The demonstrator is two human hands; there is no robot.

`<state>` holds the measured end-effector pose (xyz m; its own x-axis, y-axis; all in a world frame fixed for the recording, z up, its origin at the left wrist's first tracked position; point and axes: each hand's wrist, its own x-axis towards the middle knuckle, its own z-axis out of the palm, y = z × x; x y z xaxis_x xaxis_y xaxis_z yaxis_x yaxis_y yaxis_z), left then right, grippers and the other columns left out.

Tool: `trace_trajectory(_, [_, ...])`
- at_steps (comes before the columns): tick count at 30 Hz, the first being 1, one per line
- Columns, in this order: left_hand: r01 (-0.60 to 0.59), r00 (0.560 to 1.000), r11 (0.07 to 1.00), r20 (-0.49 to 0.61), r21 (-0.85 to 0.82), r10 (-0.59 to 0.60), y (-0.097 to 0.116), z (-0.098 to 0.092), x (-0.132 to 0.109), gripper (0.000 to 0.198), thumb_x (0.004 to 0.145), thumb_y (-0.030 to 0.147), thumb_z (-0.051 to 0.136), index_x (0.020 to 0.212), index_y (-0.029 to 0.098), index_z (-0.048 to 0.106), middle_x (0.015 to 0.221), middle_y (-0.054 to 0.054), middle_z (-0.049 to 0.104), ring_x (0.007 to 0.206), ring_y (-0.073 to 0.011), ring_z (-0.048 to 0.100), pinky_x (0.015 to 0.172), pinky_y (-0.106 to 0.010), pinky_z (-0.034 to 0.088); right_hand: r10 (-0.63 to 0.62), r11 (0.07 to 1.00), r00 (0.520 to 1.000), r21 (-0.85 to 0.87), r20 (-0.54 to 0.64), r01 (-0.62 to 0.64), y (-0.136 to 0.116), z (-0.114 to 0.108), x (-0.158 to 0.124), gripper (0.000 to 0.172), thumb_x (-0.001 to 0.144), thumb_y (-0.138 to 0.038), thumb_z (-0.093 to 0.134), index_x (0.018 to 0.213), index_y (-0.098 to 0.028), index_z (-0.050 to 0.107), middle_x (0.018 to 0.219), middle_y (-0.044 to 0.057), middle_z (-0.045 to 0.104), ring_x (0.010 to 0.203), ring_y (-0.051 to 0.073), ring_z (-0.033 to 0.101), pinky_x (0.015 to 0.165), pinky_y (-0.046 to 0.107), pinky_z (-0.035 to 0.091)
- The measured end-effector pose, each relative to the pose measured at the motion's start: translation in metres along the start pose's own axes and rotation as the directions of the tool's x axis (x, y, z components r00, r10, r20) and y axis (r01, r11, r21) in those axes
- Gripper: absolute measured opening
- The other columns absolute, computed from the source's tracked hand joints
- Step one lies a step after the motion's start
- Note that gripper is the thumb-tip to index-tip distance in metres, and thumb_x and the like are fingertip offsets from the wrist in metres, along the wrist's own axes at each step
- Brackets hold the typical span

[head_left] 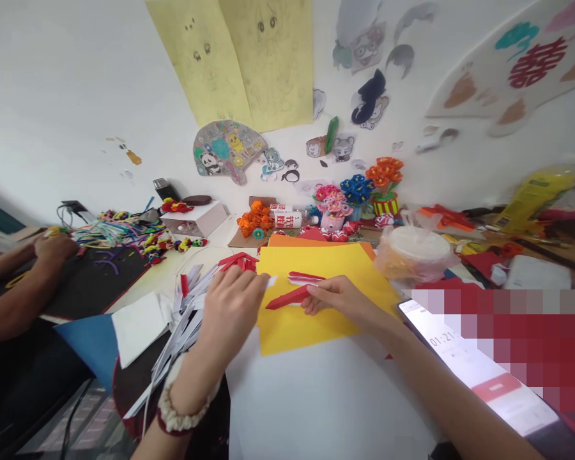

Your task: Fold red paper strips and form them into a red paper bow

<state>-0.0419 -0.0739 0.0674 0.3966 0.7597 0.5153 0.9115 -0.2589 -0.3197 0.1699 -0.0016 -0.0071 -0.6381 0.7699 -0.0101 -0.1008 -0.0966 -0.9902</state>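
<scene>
My right hand [338, 299] pinches the right end of a folded red paper strip [286, 298] that lies over a yellow sheet [311, 322]. My left hand [230, 305] is curled with its fingers closed on a small white paper piece [271, 281] beside the strip's left end. A second red and white folded piece [304, 277] rests on the yellow sheet just beyond the hands. More red folded pieces [239, 260] lie behind my left hand. A beaded band sits on my left wrist.
A pile of white paper strips [182, 319] and a blue sheet [89, 342] lie at the left. Another person's arms [23, 281] rest on a black mat at far left. A phone [479, 367] lies at the right. Paper flowers [359, 191], a lidded cup [419, 246] stand behind.
</scene>
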Motion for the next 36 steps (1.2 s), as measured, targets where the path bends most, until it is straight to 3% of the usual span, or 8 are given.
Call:
trace_trajectory(3, [-0.027, 0.999, 0.999, 0.046, -0.021, 0.028, 0.029, 0.005, 0.006, 0.022, 0.092, 0.013, 0.043, 0.105, 0.020, 0.060, 0.080, -0.002, 0.062, 0.075, -0.0174, 0.056, 0.070, -0.032, 0.037, -0.007, 1.000, 1.000, 0.000, 0.014, 0.007, -0.002, 0.001, -0.002, 0.048, 0.074, -0.060, 0.064, 0.077, -0.013, 0.074, 0.075, 0.011, 0.073, 0.070, 0.021, 0.069, 0.073, 0.039, 0.055])
trace_trajectory(5, [-0.050, 0.989, 0.999, 0.139, -0.008, 0.051, 0.041, 0.010, 0.011, 0.026, 0.090, 0.010, 0.044, 0.111, 0.019, 0.056, 0.083, -0.003, 0.060, 0.073, -0.0171, 0.056, 0.065, -0.031, 0.038, -0.009, 1.000, 1.000, 0.001, 0.020, 0.009, -0.003, 0.002, -0.003, 0.049, 0.074, -0.060, 0.064, 0.077, -0.013, 0.074, 0.074, 0.010, 0.073, 0.070, 0.021, 0.069, 0.073, 0.039, 0.055])
trace_trajectory(10, [-0.092, 0.952, 0.996, 0.294, -0.013, 0.092, 0.053, 0.018, 0.018, 0.025, 0.089, 0.013, 0.048, 0.113, 0.019, 0.052, 0.088, -0.003, 0.057, 0.077, -0.0180, 0.056, 0.061, -0.029, 0.042, -0.038, 0.999, 0.999, 0.019, 0.016, 0.038, -0.002, 0.001, -0.003, 0.045, 0.073, -0.057, 0.066, 0.073, -0.013, 0.072, 0.075, 0.009, 0.073, 0.073, 0.021, 0.069, 0.078, 0.040, 0.054])
trace_trajectory(18, [-0.098, 0.963, 0.988, 0.241, -0.117, 0.124, 0.052, 0.025, 0.018, 0.033, 0.093, 0.020, 0.043, 0.125, 0.014, 0.046, 0.102, -0.007, 0.057, 0.088, -0.0207, 0.054, 0.070, -0.033, 0.044, -0.044, 0.980, 0.996, 0.196, 0.077, 0.029, -0.004, 0.002, -0.004, 0.040, 0.078, -0.051, 0.066, 0.075, -0.011, 0.070, 0.078, 0.009, 0.071, 0.077, 0.019, 0.068, 0.087, 0.041, 0.051])
trace_trajectory(23, [-0.055, 0.976, 0.985, 0.201, -0.163, 0.088, 0.049, 0.030, 0.015, 0.032, 0.095, 0.027, 0.040, 0.125, 0.019, 0.049, 0.102, -0.007, 0.057, 0.087, -0.0209, 0.053, 0.070, -0.034, 0.043, -0.084, 0.956, 0.987, 0.291, 0.137, 0.041, -0.006, 0.003, -0.005, 0.046, 0.084, -0.054, 0.057, 0.090, -0.011, 0.069, 0.085, 0.010, 0.070, 0.083, 0.019, 0.066, 0.091, 0.042, 0.048])
trace_trajectory(28, [-0.033, 0.963, 0.985, 0.259, -0.170, 0.077, 0.052, 0.030, 0.018, 0.036, 0.093, 0.024, 0.047, 0.128, 0.022, 0.048, 0.103, -0.005, 0.060, 0.089, -0.0205, 0.056, 0.071, -0.033, 0.042, -0.120, 0.984, 0.984, 0.146, 0.129, 0.101, 0.001, 0.002, -0.002, 0.046, 0.082, -0.055, 0.059, 0.088, -0.011, 0.072, 0.086, 0.009, 0.070, 0.084, 0.019, 0.066, 0.089, 0.040, 0.050])
trace_trajectory(33, [-0.026, 0.948, 0.979, 0.305, -0.201, 0.088, 0.048, 0.016, 0.011, 0.041, 0.092, 0.038, 0.049, 0.129, 0.021, 0.048, 0.115, -0.008, 0.061, 0.098, -0.0234, 0.058, 0.078, -0.036, 0.043, -0.088, 0.995, 0.993, 0.052, 0.073, 0.084, 0.007, -0.001, 0.002, 0.046, 0.081, -0.056, 0.059, 0.085, -0.012, 0.074, 0.084, 0.010, 0.072, 0.081, 0.021, 0.067, 0.084, 0.040, 0.052])
trace_trajectory(36, [0.096, 0.967, 0.986, 0.246, -0.133, -0.061, 0.019, -0.005, -0.024, 0.038, 0.095, 0.028, 0.037, 0.132, 0.023, 0.046, 0.119, -0.010, 0.061, 0.106, -0.0239, 0.057, 0.083, -0.037, 0.043, -0.070, 0.994, 0.997, 0.082, 0.036, 0.067, 0.008, -0.003, 0.002, 0.046, 0.081, -0.055, 0.061, 0.086, -0.011, 0.074, 0.083, 0.011, 0.073, 0.077, 0.020, 0.068, 0.080, 0.039, 0.053])
